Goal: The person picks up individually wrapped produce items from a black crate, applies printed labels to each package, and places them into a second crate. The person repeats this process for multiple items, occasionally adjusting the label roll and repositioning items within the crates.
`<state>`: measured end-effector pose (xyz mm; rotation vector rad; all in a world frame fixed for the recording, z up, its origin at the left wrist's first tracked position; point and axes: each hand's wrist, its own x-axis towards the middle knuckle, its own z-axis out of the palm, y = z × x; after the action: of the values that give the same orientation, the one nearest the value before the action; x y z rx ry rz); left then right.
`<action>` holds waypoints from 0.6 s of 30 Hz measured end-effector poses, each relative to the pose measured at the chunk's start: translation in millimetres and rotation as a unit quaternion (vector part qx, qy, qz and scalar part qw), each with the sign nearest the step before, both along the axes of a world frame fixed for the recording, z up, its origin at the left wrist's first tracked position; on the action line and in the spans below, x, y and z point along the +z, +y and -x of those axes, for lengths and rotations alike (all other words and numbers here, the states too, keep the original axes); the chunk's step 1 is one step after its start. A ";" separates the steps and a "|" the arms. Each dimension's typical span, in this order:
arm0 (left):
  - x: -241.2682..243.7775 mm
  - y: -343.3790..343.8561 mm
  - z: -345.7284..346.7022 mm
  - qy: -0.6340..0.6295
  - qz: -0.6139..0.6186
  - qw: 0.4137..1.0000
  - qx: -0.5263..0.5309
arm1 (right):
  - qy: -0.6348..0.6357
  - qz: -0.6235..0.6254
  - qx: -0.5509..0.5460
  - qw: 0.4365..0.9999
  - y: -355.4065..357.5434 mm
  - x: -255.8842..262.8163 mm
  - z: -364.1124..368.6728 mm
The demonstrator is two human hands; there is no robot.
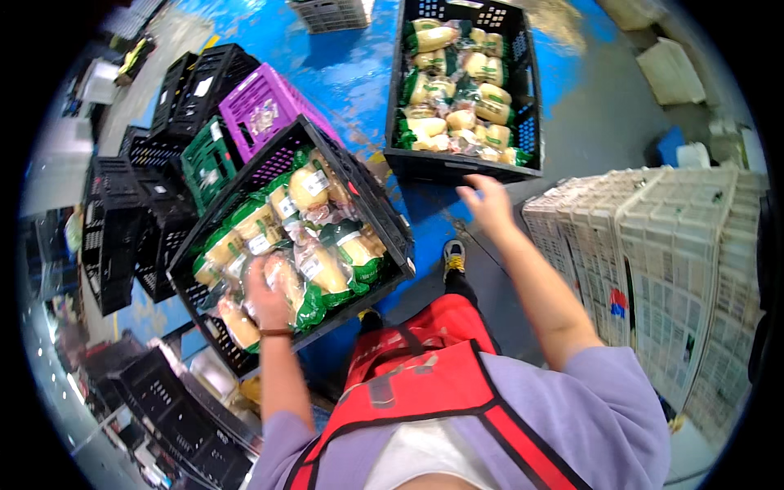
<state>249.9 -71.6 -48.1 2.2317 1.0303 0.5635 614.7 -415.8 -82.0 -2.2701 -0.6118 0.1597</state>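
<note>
My left hand (269, 300) is down in a black plastic crate (401, 263) at the left, on a plastic-wrapped packet of pale vegetables (288, 282). It is blurred, and I cannot tell whether its fingers grip that packet. Several similar clear-and-green bags with white labels fill this tilted crate. My right hand (490, 205) is empty, fingers apart, just short of the near wall of a second black crate (465, 165). Rows of bagged pale vegetables (493, 104) lie inside that one, mostly along its left and middle.
Behind the left crate stand a purple crate (260, 113), a green crate (208, 162) and several black crates (110, 220). White stacked crates (667, 263) rise close at my right. A grey crate (331, 15) sits farther off on the blue-painted floor (349, 79).
</note>
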 end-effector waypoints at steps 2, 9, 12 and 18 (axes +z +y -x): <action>45.7 -97.3 -76.7 0.042 -0.031 0.996 -0.075 | -0.126 0.095 -0.025 0.987 -54.0 -17.0 -48.6; 33.5 -210.2 -166.9 0.208 -0.124 0.930 -0.277 | -0.014 0.357 0.194 0.914 -68.7 -37.5 -136.0; 30.6 -211.5 -170.5 0.193 -0.124 0.932 -0.281 | -0.009 0.354 0.191 0.915 -72.4 -55.9 -143.6; 42.2 -205.0 -183.6 0.178 -0.112 0.923 -0.322 | 0.035 0.398 0.210 0.892 -59.5 -49.3 -156.3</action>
<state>433.5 -276.6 -5.9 2.7462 0.3321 -0.0239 771.0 -475.3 -131.3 -2.8402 -1.1514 0.8360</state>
